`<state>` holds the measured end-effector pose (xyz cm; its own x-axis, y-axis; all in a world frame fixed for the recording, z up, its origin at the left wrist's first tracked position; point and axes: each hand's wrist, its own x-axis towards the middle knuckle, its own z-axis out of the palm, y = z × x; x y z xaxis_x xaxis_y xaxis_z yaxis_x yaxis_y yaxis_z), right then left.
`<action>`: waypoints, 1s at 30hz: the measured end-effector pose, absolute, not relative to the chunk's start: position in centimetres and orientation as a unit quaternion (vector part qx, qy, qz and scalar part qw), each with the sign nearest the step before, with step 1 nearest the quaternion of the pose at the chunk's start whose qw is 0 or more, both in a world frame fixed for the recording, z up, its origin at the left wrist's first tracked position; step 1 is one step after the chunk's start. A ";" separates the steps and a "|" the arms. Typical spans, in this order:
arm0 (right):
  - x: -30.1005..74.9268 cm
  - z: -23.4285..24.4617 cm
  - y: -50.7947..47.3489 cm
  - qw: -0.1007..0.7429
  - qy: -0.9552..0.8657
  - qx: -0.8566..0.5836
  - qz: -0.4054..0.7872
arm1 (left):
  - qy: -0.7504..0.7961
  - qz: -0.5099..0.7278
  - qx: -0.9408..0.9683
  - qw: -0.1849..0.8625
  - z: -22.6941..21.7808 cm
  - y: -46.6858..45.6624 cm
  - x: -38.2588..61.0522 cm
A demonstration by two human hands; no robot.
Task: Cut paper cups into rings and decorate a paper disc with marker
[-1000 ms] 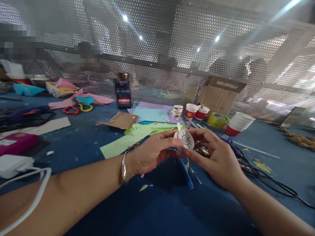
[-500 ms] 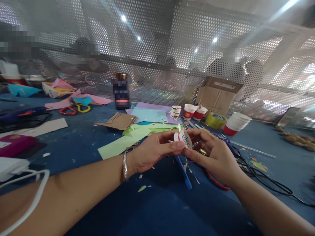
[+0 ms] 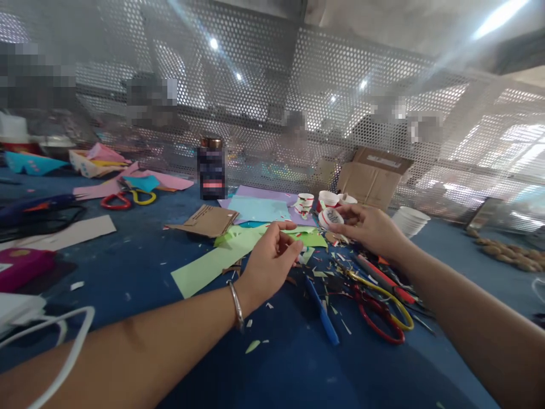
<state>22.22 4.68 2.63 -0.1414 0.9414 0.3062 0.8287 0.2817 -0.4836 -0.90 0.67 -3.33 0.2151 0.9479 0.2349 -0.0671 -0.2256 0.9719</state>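
Note:
My right hand [image 3: 361, 227] pinches a small cut-down paper cup [image 3: 331, 218], white with a red stripe and black line drawing on its round face. It is just in front of the standing paper cups. My left hand [image 3: 275, 258] is curled over the green paper strip [image 3: 217, 258], its thumb and index fingertips apart. A small whitish-blue bit pokes out by the thumb; what the fingers hold is mostly hidden. Below and right of it lie a blue pen-like tool [image 3: 323, 312] and red-and-yellow-handled scissors [image 3: 378, 318].
A cut paper cup [image 3: 305, 203], a red-and-white cup [image 3: 327, 201] and stacked white cups [image 3: 411, 220] stand behind. Paper scraps litter the middle. Folded cardboard [image 3: 205, 220], a dark bottle [image 3: 212, 170], a cardboard box [image 3: 368, 179] and a magenta object [image 3: 25, 266] are also there.
My hands have parted. My right hand has carried the cut-down paper cup away toward the standing cups, while my left hand has let go of it and stayed nearer the middle.

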 end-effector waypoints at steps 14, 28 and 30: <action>21.1 4.5 15.4 0.204 -0.731 -0.651 -0.022 | 0.354 0.458 0.707 0.407 -3.7 0.1 -0.9; 16.4 2.8 14.9 0.128 -0.796 -0.592 -0.014 | 0.171 0.317 0.929 0.088 -3.0 -1.7 -0.6; 15.5 2.1 14.7 0.112 -0.811 -0.574 -0.010 | 0.172 0.304 0.934 0.079 -3.0 -1.8 -0.6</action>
<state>15.51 14.73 2.08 -0.3167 0.9286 0.1935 0.9331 0.3416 -0.1124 -0.57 -1.76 -3.02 0.7561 0.3699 0.5399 0.2737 -0.9281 0.2525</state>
